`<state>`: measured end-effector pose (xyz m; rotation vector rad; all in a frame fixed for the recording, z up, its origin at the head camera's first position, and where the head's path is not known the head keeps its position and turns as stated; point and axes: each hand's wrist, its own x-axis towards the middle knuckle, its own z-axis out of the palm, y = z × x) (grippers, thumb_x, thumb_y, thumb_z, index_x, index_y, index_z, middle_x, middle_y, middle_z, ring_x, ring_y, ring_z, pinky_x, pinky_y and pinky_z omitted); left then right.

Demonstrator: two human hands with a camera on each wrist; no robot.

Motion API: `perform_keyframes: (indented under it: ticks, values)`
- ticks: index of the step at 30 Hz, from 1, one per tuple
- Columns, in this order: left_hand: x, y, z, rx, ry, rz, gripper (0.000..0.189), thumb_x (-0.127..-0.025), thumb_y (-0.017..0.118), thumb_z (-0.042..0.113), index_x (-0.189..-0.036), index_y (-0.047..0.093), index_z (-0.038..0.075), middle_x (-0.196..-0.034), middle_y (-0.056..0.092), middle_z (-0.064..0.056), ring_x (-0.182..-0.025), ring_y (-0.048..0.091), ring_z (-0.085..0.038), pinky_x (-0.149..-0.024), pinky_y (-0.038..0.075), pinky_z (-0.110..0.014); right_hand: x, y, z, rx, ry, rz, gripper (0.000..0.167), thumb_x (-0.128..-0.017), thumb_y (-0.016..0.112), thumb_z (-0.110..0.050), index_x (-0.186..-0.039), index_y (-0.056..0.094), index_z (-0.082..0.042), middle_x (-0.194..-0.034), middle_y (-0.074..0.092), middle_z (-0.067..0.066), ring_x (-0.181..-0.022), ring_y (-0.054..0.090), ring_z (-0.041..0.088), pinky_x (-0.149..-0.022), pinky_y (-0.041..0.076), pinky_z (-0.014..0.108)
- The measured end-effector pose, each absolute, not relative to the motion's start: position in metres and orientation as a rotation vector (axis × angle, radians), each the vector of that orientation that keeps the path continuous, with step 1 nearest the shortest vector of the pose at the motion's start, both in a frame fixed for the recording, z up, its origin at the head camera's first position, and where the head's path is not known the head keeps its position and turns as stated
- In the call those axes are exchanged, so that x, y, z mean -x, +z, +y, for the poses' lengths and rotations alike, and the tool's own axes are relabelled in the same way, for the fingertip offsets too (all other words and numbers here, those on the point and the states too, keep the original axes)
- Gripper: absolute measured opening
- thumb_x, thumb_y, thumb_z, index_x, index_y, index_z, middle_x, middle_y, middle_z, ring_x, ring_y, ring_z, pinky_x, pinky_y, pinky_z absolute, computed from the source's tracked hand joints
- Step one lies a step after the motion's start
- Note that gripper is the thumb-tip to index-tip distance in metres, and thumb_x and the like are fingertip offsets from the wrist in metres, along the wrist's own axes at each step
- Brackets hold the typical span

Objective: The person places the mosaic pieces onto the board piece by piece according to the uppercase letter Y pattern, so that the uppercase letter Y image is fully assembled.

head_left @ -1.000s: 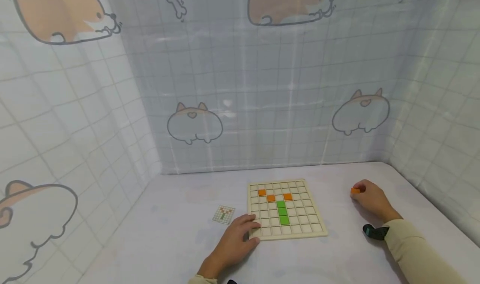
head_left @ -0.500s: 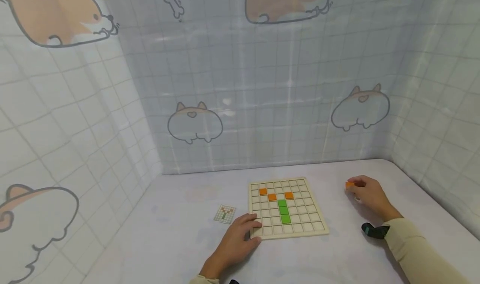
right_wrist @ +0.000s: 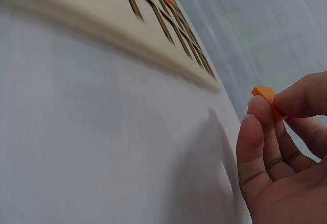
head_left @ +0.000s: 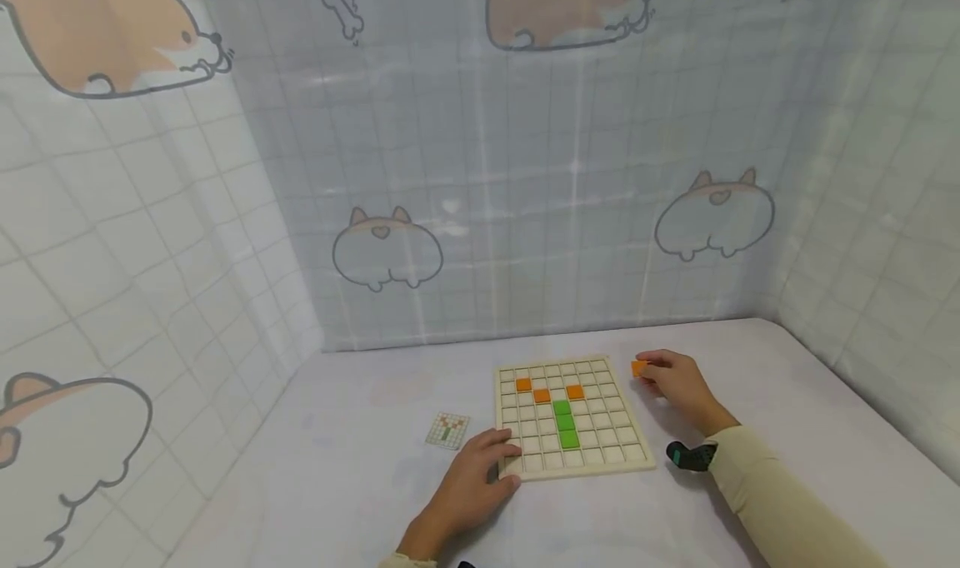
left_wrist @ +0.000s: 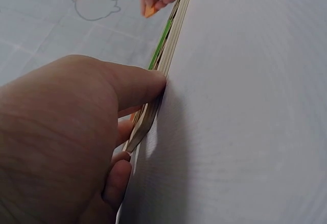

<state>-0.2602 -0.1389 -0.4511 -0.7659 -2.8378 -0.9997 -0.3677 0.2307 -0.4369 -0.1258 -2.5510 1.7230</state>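
Note:
My right hand (head_left: 678, 386) pinches an orange square tile (head_left: 639, 369) between thumb and fingertips, raised beside the board's far right corner. In the right wrist view the tile (right_wrist: 266, 97) stands tilted, partly covered by the thumb. A cream grid board (head_left: 615, 445) lies flat on the table. Several tiles sit in its cells: a column of green tiles (head_left: 566, 424), plus orange tiles (head_left: 523, 385) above it. My left hand (head_left: 468, 485) rests at the board's near left corner, fingers over the left edge. Its thumb (left_wrist: 145, 85) touches the front edge in the left wrist view.
A small pattern card (head_left: 447, 430) with an orange and green Y-shaped design lies left of the board. White table cloth (head_left: 360, 485) surrounds both. Cartoon-printed cloth walls (head_left: 525, 218) close off the back and both sides. A black wrist device (head_left: 690, 456) is on the right arm.
My right hand has moved left, bringing the orange tile closer to the board. My left hand keeps its place, and the board's tiles look the same.

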Motion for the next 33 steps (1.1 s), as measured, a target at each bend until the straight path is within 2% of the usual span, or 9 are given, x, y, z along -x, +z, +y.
perform_keyframes:
  ticks: [4, 11, 20, 28, 33]
  values:
    - [0.258, -0.453, -0.14, 0.763, -1.004, -2.848, 0.034, -0.092, 0.069, 0.03, -0.123, 0.07, 0.018, -0.144, 0.054, -0.002, -0.138, 0.042, -0.028, -0.113, 0.034, -0.053, 0.371, -0.441, 0.213, 0.095, 1.747, -2.551, 0.038, -0.097, 0.056, -0.012, -0.131, 0.059, 0.004, -0.111, 0.065, 0.017, -0.083, 0.062, 0.018, -0.069, 0.055, 0.025]
    - [0.258, -0.457, -0.139, 0.762, -0.99, -2.849, 0.034, -0.092, 0.069, 0.031, -0.124, 0.07, 0.02, -0.145, 0.053, 0.0, -0.139, 0.042, -0.027, -0.113, 0.034, -0.052, 0.373, -0.44, 0.193, -0.022, 1.797, -2.531, 0.036, -0.097, 0.057, -0.007, -0.131, 0.06, 0.007, -0.113, 0.067, 0.019, -0.086, 0.066, 0.019, -0.072, 0.057, 0.027]
    - [0.258, -0.453, -0.135, 0.761, -0.97, -2.849, 0.034, -0.092, 0.069, 0.031, -0.124, 0.07, 0.02, -0.145, 0.053, -0.001, -0.138, 0.042, -0.027, -0.113, 0.035, -0.053, 0.379, -0.438, 0.186, -0.108, 1.77, -2.531, 0.032, -0.096, 0.058, -0.004, -0.126, 0.061, 0.007, -0.096, 0.069, 0.017, -0.08, 0.067, 0.021, -0.068, 0.058, 0.029]
    - [0.257, -0.452, -0.135, 0.745, -0.968, -2.855, 0.034, -0.092, 0.07, 0.031, -0.124, 0.07, 0.02, -0.144, 0.054, -0.001, -0.138, 0.043, -0.027, -0.112, 0.035, -0.053, 0.388, -0.445, 0.179, -0.078, 1.726, -2.566, 0.027, -0.094, 0.062, -0.007, -0.119, 0.066, 0.003, -0.097, 0.069, 0.013, -0.079, 0.065, 0.018, -0.066, 0.054, 0.027]
    - [0.257, -0.451, -0.135, 0.745, -0.986, -2.858, 0.034, -0.092, 0.069, 0.032, -0.124, 0.07, 0.02, -0.144, 0.054, -0.001, -0.138, 0.043, -0.028, -0.113, 0.034, -0.054, 0.39, -0.448, 0.177, -0.1, 1.663, -2.603, 0.028, -0.094, 0.064, -0.01, -0.12, 0.068, 0.0, -0.098, 0.071, 0.01, -0.082, 0.065, 0.018, -0.071, 0.053, 0.029]
